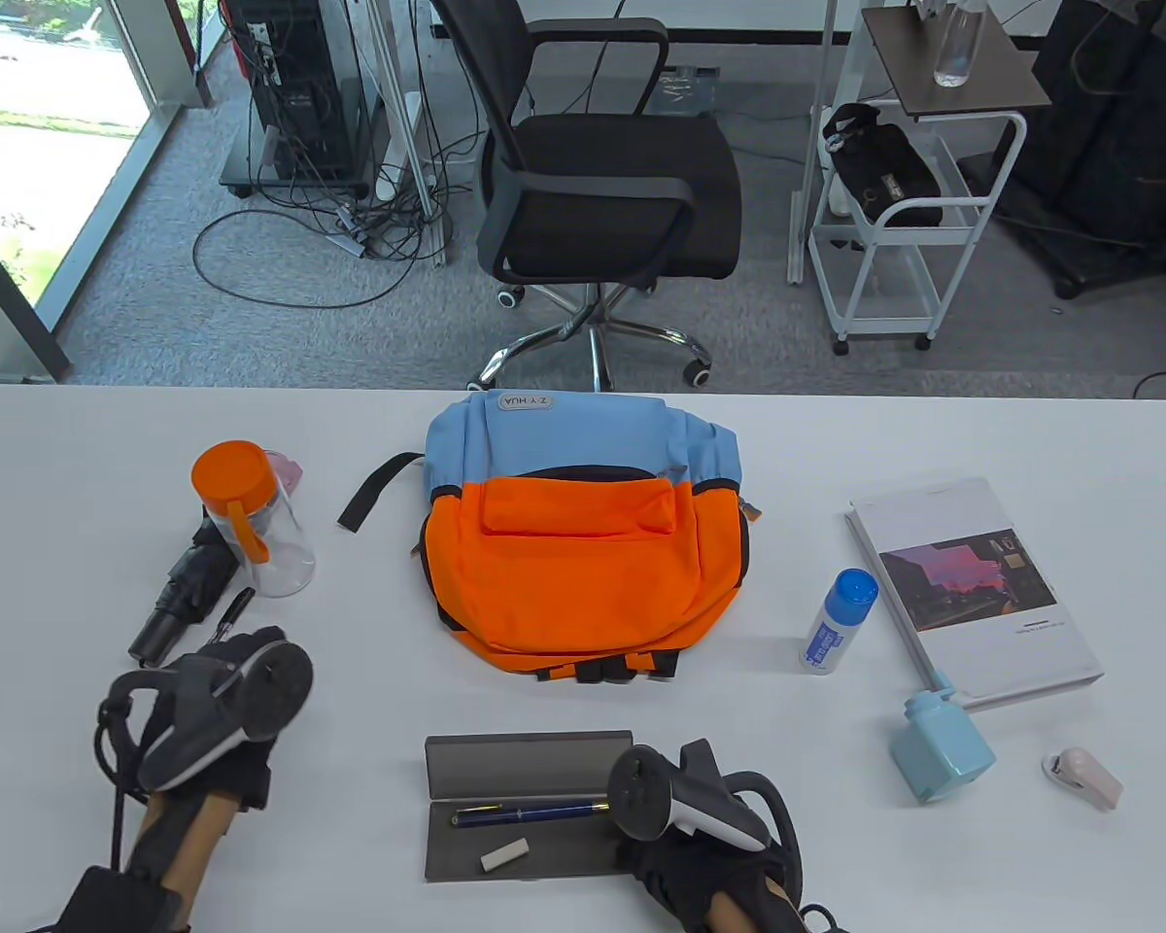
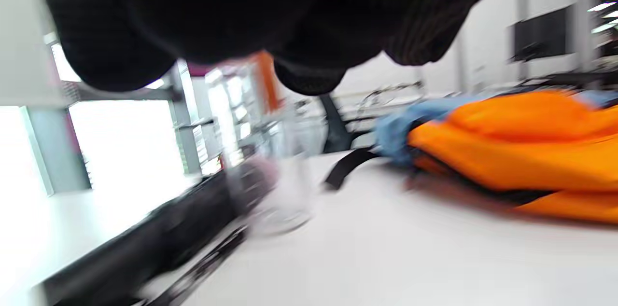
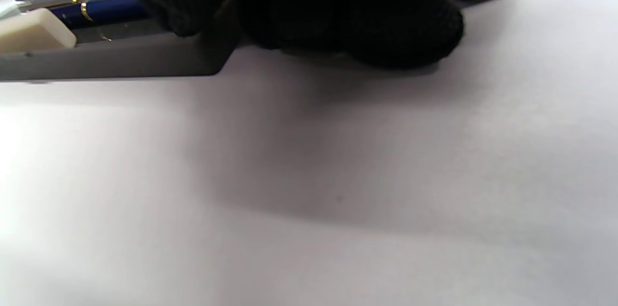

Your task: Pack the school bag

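The orange and blue backpack point(image 1: 583, 554) lies flat in the middle of the table; it also shows in the left wrist view point(image 2: 512, 151). An open grey pencil case point(image 1: 530, 777) near the front edge holds a blue pen point(image 1: 525, 812) and a white eraser point(image 1: 503, 855). My right hand point(image 1: 680, 826) holds the case's right end point(image 3: 145, 57), one finger over its corner, the others curled on the table. My left hand point(image 1: 219, 700) hovers empty just in front of a black pen point(image 1: 230, 614), its fingers point(image 2: 309, 74) above the table.
A folded black umbrella point(image 1: 180, 588) and a clear bottle with an orange lid point(image 1: 253, 525) stand at the left. At the right are a book point(image 1: 972, 588), a blue-capped glue bottle point(image 1: 839, 622), a light blue container point(image 1: 941, 746) and a small white object point(image 1: 1081, 777).
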`<state>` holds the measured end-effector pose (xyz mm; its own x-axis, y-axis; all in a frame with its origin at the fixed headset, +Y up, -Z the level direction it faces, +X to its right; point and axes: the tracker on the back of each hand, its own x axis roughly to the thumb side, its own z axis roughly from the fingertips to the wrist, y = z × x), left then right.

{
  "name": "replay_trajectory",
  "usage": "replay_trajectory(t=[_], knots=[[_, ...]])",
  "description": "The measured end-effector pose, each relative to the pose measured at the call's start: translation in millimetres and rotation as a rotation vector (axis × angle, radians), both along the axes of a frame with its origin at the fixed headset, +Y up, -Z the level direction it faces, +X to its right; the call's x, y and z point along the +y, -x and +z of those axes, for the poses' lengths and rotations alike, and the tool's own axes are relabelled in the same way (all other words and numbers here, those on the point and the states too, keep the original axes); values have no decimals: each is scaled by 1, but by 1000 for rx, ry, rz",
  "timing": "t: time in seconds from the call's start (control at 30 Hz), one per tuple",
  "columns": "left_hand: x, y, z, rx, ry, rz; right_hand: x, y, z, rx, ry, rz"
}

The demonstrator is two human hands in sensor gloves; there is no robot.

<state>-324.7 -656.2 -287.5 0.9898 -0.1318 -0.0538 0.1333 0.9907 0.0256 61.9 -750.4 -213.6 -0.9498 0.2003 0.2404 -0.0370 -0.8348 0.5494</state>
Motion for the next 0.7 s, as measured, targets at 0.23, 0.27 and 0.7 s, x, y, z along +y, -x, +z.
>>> replay_trajectory(t=[0.23, 0.27, 0.7], knots=[[-69, 42, -30, 157, 231, -173, 0, 0, 0, -1, 6, 2], [-72, 41, -32, 155, 229, -189, 0, 0, 0, -1, 7, 1], [-85, 41, -51, 180, 345, -220, 0, 1, -1, -2, 5, 3]])
